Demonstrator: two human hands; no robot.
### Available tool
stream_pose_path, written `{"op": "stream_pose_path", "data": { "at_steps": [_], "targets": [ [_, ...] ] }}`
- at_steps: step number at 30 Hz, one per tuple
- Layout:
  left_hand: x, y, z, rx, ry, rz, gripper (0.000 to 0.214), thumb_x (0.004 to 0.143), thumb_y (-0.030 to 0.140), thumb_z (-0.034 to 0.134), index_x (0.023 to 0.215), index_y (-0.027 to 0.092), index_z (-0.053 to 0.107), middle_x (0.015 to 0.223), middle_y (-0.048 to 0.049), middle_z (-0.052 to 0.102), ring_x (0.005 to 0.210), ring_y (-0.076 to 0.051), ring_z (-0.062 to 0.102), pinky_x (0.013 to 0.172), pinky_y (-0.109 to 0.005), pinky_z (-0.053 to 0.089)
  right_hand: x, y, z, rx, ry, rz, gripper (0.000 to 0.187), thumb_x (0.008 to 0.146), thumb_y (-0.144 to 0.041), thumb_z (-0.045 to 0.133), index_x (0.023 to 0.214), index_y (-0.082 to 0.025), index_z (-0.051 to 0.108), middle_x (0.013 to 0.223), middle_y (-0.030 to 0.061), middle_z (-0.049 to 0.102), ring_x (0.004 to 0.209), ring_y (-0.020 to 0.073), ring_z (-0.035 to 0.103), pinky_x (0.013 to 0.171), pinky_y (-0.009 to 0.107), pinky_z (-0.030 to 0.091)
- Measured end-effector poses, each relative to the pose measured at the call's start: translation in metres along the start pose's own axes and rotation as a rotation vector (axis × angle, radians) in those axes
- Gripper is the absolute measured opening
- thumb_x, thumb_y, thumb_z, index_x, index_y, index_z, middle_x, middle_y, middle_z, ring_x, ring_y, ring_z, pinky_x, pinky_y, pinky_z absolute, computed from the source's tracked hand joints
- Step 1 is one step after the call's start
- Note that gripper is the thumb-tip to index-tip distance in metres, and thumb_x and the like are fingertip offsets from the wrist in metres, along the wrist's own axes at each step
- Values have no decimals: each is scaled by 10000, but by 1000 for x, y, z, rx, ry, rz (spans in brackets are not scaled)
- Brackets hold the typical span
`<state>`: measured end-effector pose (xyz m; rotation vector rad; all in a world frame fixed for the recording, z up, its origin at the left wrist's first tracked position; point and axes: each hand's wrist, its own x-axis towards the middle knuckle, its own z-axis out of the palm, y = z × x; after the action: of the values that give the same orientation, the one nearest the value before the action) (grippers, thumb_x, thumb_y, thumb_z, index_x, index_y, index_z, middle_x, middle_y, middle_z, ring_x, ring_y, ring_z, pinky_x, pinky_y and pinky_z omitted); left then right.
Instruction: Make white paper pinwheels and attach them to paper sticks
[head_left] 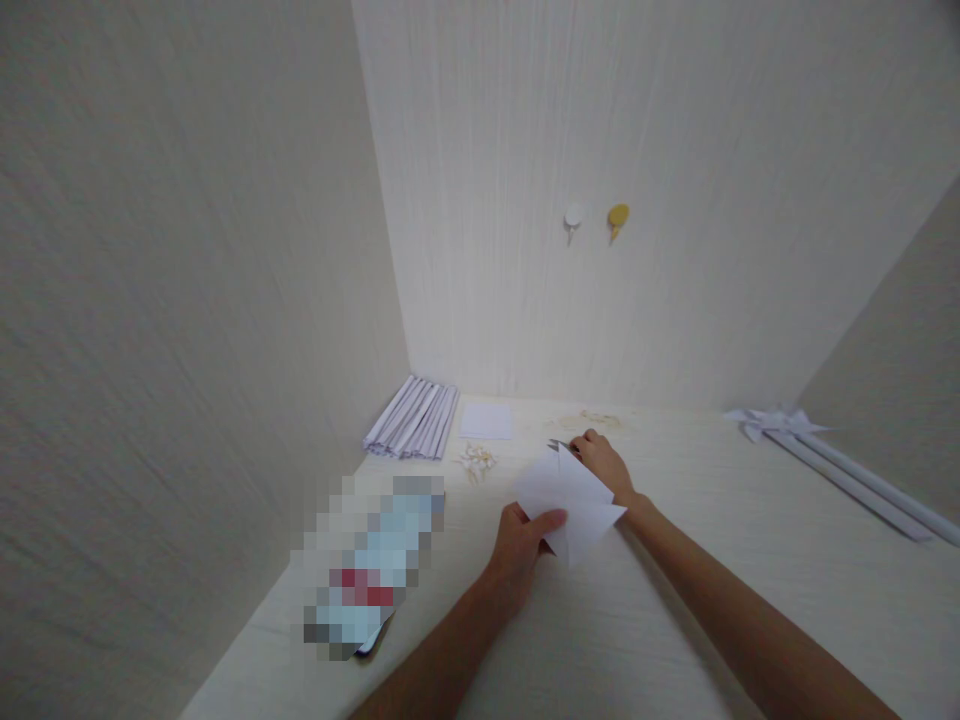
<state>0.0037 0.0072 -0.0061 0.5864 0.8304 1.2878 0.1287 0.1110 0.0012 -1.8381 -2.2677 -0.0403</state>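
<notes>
Above the table (712, 480), the left hand (514, 555) pinches the white paper (566, 485), and the right hand (606, 465) grips scissors (555, 444) at its far edge. If the paper bends, a cut might go crooked.

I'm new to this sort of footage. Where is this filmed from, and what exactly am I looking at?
There is no machine here: these are a person's bare hands, seen in one picture from a camera worn on the head, looking forward and down. The left hand holds white paper; the right hand, behind it, grips what look like scissors. On the pale surface lie paper rolls, a flat sheet, small scraps and a pixelated object, too obscured to name. Long white tubes lie at far right.
</notes>
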Motion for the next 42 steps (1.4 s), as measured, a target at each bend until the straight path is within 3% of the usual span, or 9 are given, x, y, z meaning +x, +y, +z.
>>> {"op": "stream_pose_path", "data": {
  "at_steps": [12,18,23,25,27,30,37,42],
  "targets": [
    [1,0,1,8,20,7,229,462,209,695,651,99,626,593,-30,606,520,-107,519,524,-235,409,2,-1,7,35,4,33,253,814,-233,393,869,-179,634,962,131,517,875,229,472,640,283,374],
    [2,-2,0,38,75,37,245,455,233,697,638,90,620,587,-37,603,491,-105,504,450,-221,376,1,-2,9,107,66,40,225,777,-186,431,912,-153,608,980,144,519,916,263,472,688,350,385],
    [3,1,-1,50,188,114,247,443,247,704,610,91,609,570,-34,596,445,-83,473,390,-197,320,-19,-5,5,562,297,-2,251,768,-229,421,955,-138,560,937,106,525,850,188,507,698,303,408],
    [3,3,-2,27,237,144,244,449,246,703,619,98,608,578,-28,596,441,-76,472,388,-191,313,-37,-12,1,1046,378,160,244,747,-335,450,814,-139,579,788,70,552,727,170,513,631,285,416],
    [3,4,-2,-10,273,162,255,457,243,700,655,109,611,610,-25,606,462,-78,490,397,-187,318,-59,-22,-3,1392,323,281,275,716,-416,481,726,-157,571,671,24,527,628,138,487,565,250,397],
    [2,4,-1,-34,269,176,258,480,247,695,686,117,609,642,-27,620,496,-88,520,413,-187,329,-89,-38,-5,1588,166,239,288,698,-443,509,657,-163,560,596,-7,494,561,109,447,517,223,364],
    [1,0,-3,37,232,186,217,512,238,685,671,111,607,626,-18,609,505,-91,509,433,-200,338,-106,-56,0,1512,26,94,226,650,-362,582,579,-174,479,531,-42,438,521,100,401,501,223,328],
    [2,-1,-4,39,192,201,209,538,245,675,679,109,602,626,-22,601,509,-91,494,443,-206,332,-104,-54,1,1501,21,87,253,648,-313,577,510,-181,411,514,-39,414,550,111,413,548,238,334]
  ]
}}
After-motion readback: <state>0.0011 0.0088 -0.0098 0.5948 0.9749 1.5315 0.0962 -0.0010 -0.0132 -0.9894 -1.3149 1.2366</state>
